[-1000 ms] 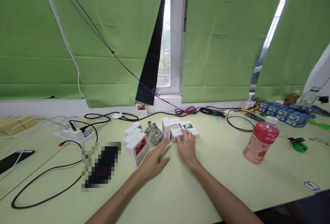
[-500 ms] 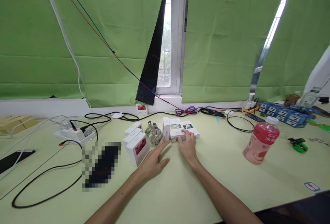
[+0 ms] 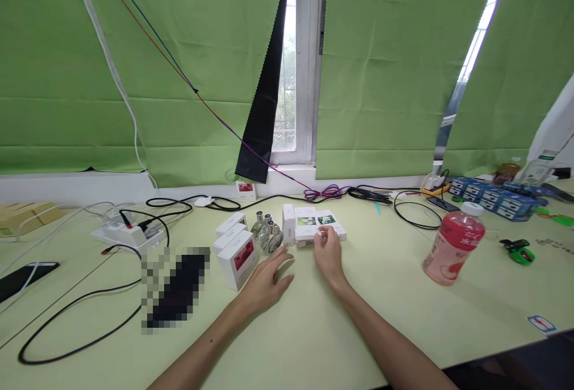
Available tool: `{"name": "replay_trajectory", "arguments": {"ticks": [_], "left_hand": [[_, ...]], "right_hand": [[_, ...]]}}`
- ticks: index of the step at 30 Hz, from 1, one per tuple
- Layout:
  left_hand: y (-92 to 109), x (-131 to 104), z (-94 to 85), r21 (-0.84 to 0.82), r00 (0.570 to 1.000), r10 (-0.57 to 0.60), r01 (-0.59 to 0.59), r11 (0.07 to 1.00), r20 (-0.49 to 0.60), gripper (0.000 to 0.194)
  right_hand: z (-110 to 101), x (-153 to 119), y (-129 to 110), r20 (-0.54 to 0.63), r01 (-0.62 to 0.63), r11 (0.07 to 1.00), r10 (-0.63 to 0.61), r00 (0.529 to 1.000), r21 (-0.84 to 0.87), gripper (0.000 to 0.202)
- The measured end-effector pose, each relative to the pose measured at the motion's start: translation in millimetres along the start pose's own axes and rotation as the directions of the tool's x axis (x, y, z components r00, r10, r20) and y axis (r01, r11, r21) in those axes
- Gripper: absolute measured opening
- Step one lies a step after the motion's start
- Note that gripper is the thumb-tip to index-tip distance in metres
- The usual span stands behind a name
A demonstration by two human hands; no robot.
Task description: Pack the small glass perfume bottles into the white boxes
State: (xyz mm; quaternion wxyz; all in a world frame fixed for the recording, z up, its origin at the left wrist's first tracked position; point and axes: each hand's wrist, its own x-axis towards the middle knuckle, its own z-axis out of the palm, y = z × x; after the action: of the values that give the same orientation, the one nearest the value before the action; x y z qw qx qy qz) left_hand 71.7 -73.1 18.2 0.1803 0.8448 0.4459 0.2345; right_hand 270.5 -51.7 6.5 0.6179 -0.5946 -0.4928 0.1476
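My left hand (image 3: 265, 280) rests near the table with its fingers apart, holding nothing, its fingertips just in front of the glass bottles (image 3: 271, 240). Those bottles have silver caps and stand grouped together. White boxes with red pictures (image 3: 238, 260) stand left of them. To the right of the bottles is an upright white box (image 3: 289, 225). White boxes with green pictures (image 3: 306, 230) lie flat beside it. My right hand (image 3: 329, 256) is at the front edge of these flat boxes, fingers curled; whether it grips anything is too small to tell.
A pink drink bottle (image 3: 455, 245) stands at the right, with blue boxes (image 3: 497, 198) and a green-black clip (image 3: 518, 253) beyond. Black cables run along the wall. At the left are a power strip (image 3: 130, 234), a phone (image 3: 29, 278) and a pixelated dark patch.
My right hand's fingers have drawn together and shifted slightly right along the flat boxes. My left fingertips have moved slightly left, away from the upright box.
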Motion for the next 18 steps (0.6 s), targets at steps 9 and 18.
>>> {"name": "replay_trajectory", "arguments": {"ticks": [9, 18], "left_hand": [[3, -1, 2.7, -0.041, 0.994, 0.046, -0.051, 0.998, -0.099, 0.025], [0, -1, 1.9, -0.060, 0.954, 0.048, -0.068, 0.996, -0.295, 0.023]], "right_hand": [[-4, 0, -8, -0.073, -0.054, 0.996, 0.059, 0.996, 0.066, 0.019], [-7, -1, -13, -0.127, -0.058, 0.994, 0.070, 0.989, 0.096, 0.015]]}}
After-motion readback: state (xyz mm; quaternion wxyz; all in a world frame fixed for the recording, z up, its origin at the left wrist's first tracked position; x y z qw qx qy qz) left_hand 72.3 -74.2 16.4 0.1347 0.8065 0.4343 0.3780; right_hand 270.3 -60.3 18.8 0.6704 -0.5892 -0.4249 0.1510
